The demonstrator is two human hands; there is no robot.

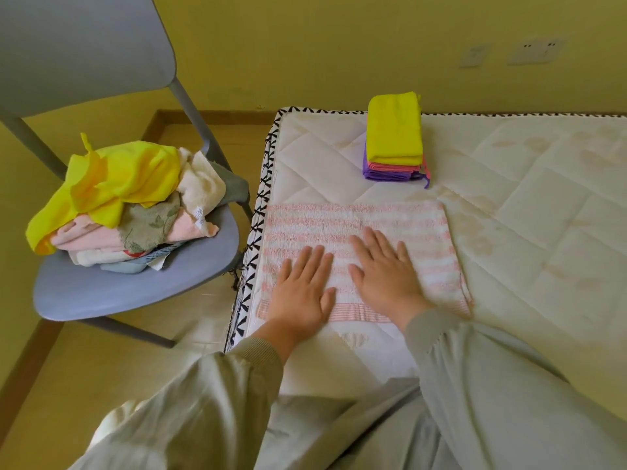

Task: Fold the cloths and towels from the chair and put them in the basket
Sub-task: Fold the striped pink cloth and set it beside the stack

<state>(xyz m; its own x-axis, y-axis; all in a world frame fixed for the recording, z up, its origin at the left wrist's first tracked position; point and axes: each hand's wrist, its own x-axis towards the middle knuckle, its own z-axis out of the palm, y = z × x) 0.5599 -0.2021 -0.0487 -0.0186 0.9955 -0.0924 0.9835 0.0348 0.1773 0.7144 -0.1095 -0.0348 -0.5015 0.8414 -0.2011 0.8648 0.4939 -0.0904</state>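
Observation:
A pink and white striped towel point(366, 218) lies flat on the mattress point(543, 198) near its left edge. My left hand point(303, 290) and my right hand point(386, 271) both press flat on it with straight, spread fingers, side by side. On the grey chair point(112, 293) to the left sits a loose pile of cloths point(125, 201): yellow on top, with cream, pink and a green leaf-patterned one below. A stack of folded cloths point(395, 144), yellow over pink over purple, rests farther back on the mattress. No basket is in view.
The mattress has a black and white zigzag trim along its left edge point(252, 245). A yellow wall with sockets point(534, 50) stands behind. Floor shows between the chair and the mattress. My grey sleeves fill the lower part of the view.

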